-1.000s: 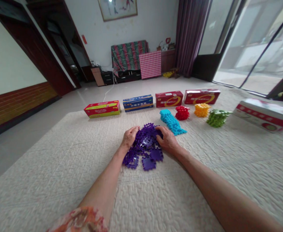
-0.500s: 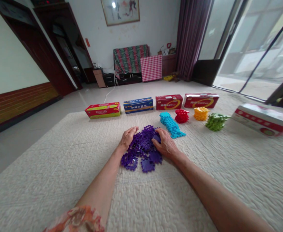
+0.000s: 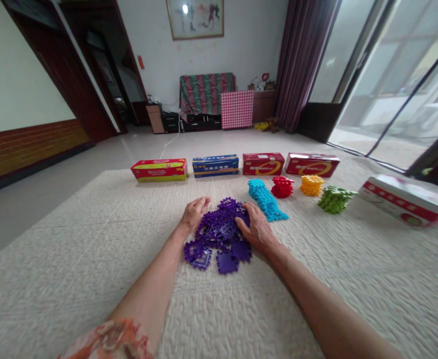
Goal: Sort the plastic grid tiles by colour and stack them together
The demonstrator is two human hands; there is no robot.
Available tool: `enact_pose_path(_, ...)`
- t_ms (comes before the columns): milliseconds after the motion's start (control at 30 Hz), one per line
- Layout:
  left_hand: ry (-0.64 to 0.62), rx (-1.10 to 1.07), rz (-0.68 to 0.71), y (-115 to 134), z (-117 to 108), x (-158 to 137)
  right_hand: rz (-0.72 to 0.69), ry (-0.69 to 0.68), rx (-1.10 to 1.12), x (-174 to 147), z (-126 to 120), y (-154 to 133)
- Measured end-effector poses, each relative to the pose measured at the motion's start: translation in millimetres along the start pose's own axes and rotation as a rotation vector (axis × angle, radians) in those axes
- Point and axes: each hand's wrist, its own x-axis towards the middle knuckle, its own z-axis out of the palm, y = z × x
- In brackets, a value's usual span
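Note:
A loose heap of purple interlocking plastic tiles (image 3: 221,227), some solid and some with hollow centres, lies on the quilted cover between my two hands. My left hand (image 3: 194,213) is at the heap's left side, fingers stretched forward and nothing in its grasp. On the right edge rests my right hand (image 3: 258,227), thumb spread away from the fingers, with a solid purple tile partly hidden beneath. Separate flat tiles, including a solid one (image 3: 227,261), lie at the near side. Just beyond my right hand is a leaning row of light blue tiles (image 3: 266,199).
Stacks of red tiles (image 3: 282,187), yellow tiles (image 3: 312,185) and green tiles (image 3: 334,199) stand to the right. Behind them are a red-and-yellow box (image 3: 159,170), a blue box (image 3: 215,165) and two dark red boxes (image 3: 263,164). A white-and-red carton (image 3: 409,199) sits far right.
My left hand has shifted slightly left, away from the heap, and a hollow tile at the near left now lies more spread out. My right hand stays at the heap's right edge.

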Motion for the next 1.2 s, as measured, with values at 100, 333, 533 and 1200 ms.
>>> enact_pose_path(100, -0.017, -0.01, 0.003, -2.8, 0.7, 0.8, -0.077, -0.09, 0.01, -1.4, -5.2, -5.7)
enact_pose_path(333, -0.053, 0.014, 0.056, -6.8, -1.2, 0.1, -0.089, -0.203, 0.087, -0.3, -12.9, -16.4)
enact_pose_path(533, -0.096, 0.067, 0.094, -6.9, -2.4, -1.3, -0.088, -0.153, 0.12, 1.1, -15.8, -18.6)
enact_pose_path(1200, -0.1, 0.09, 0.148, -7.9, -0.2, -2.1, -0.121, -0.61, -0.087, -42.5, -49.0, -82.1)
